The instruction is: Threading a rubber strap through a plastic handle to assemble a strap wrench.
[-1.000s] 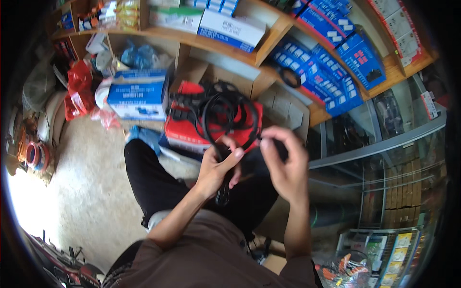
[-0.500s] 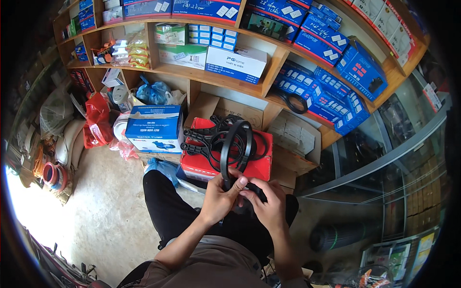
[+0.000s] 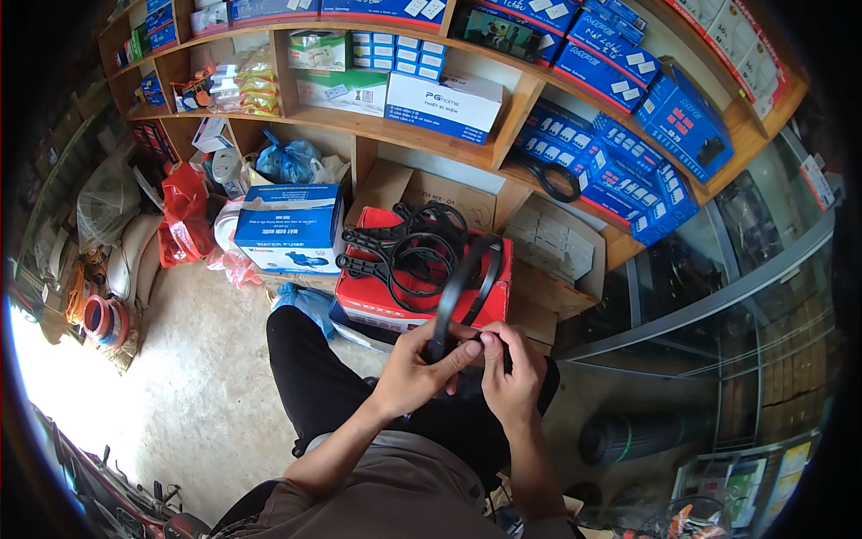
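A wide black band [image 3: 452, 301], bent into a loop, rises from my hands over the red box [image 3: 386, 286]. My left hand [image 3: 415, 370] is closed around the band's lower part, its thumb pointing right. Close beside it, my right hand [image 3: 514, 375] pinches a dark end of the band between thumb and fingers; that end is mostly hidden. On the red box lie several black plastic handles [image 3: 366, 262] with slots in them, tangled with thinner black looped bands [image 3: 422, 260].
A blue and white pump box [image 3: 287, 229] stands left of the red box. Behind are wooden shelves [image 3: 422, 121] packed with blue cartons. A glass cabinet [image 3: 691, 296] curves along the right. A black roll [image 3: 633, 436] lies on the floor at right.
The held band has tilted and shifted right and lower, uncovering more of the looped bands behind. My right hand's fingers have drawn up into a tighter pinch; my left keeps its hold.
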Action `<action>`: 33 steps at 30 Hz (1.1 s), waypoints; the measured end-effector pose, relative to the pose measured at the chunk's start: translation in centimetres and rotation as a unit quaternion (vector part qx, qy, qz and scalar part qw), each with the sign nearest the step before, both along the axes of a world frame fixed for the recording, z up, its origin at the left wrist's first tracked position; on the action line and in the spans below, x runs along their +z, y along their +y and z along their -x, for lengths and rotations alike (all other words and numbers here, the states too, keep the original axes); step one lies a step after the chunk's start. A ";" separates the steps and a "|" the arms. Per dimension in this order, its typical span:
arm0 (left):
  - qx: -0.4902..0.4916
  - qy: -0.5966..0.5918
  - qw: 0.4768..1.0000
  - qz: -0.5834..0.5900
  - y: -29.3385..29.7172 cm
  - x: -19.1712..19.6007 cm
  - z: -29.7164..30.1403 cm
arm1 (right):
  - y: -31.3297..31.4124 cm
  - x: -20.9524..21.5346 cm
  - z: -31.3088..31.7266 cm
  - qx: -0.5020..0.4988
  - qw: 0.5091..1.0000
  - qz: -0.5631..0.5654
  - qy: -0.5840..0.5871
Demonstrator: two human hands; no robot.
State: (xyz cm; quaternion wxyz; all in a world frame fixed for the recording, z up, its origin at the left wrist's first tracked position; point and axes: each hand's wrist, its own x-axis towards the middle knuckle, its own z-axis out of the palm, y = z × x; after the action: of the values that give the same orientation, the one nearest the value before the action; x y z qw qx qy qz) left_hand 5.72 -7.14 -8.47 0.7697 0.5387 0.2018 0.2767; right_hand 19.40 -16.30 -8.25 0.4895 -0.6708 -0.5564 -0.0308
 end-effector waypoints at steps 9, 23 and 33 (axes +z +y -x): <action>-0.035 0.003 0.996 0.082 1.1 -0.2 0.5 | -0.3 0.4 -1.1 0.072 0.994 -0.009 -0.087; -0.043 -0.003 0.999 0.030 1.2 -0.4 1.3 | -0.5 2.4 -1.2 0.144 0.989 0.032 -0.006; -0.005 -0.021 0.996 0.088 1.5 -1.0 0.8 | 0.6 2.3 -0.3 0.059 0.976 0.059 -0.202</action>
State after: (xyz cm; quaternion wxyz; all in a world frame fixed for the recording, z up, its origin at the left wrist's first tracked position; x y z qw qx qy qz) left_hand 4.96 -5.69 -9.50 0.8197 0.4638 0.2067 0.2649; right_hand 19.66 -15.68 -5.99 0.3279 -0.6445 -0.6829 -0.1038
